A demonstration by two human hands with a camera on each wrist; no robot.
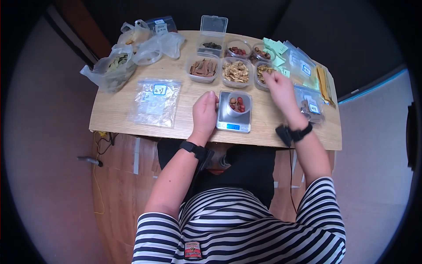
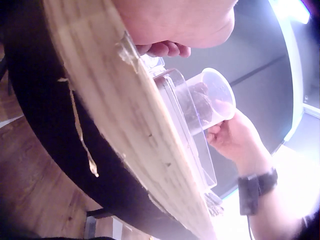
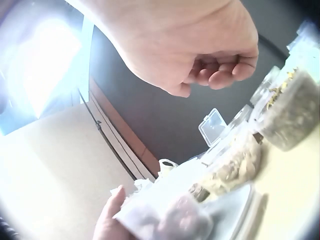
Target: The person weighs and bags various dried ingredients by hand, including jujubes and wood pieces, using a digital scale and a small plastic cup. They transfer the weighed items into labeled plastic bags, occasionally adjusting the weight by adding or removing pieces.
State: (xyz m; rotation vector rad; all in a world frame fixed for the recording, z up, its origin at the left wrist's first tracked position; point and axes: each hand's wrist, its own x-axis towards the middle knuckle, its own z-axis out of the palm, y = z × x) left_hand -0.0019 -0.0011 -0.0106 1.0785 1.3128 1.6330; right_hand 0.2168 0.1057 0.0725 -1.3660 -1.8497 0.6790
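Observation:
My left hand [image 1: 205, 113] rests on the table by the left side of a small digital scale [image 1: 223, 118], fingers loosely bent and nothing in them. On the scale stands a clear plastic cup [image 1: 233, 112] holding red dates and brown round dried fruit; the display [image 1: 234, 127] is lit blue. Out to the right, my right hand [image 1: 283, 93] is raised over a round tub of yellowish dried pieces [image 1: 262, 80], overlapping it in the head view. In the right wrist view its fingers [image 3: 220, 79] are curled toward the palm, with nothing visible in them.
Around the scale stand tubs of brown bark strips [image 1: 203, 69], pale dried slices [image 1: 236, 71] and red dates [image 1: 238, 49]. A labelled zip bag [image 1: 154, 110] lies left, a plastic bag of leaves [image 1: 115, 72] behind it. More labelled bags [image 1: 303, 66] line the right side.

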